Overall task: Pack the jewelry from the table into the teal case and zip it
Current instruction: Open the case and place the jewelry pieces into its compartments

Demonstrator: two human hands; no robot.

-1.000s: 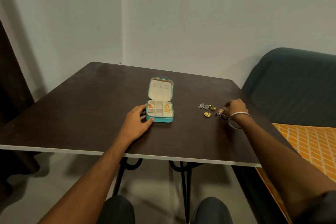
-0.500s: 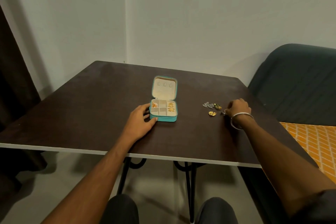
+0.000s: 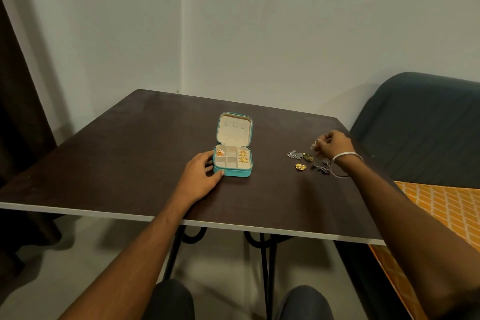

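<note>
Lying open at the centre of the frame on the dark table [image 3: 109, 163], the teal case [image 3: 232, 173] has its lid tilted back and its divided tray showing gold pieces in the left and right compartments; the left hand [image 3: 200, 179] rests against the case's left side, fingers loosely extended, thumb touching the front corner; right of centre, the right hand [image 3: 333, 144] hangs just above the table, fingertips pinching a small silvery piece [image 3: 315, 145]; loose jewelry [image 3: 306, 160] lies scattered below it, near the wrist's bangle [image 3: 346, 157].
</note>
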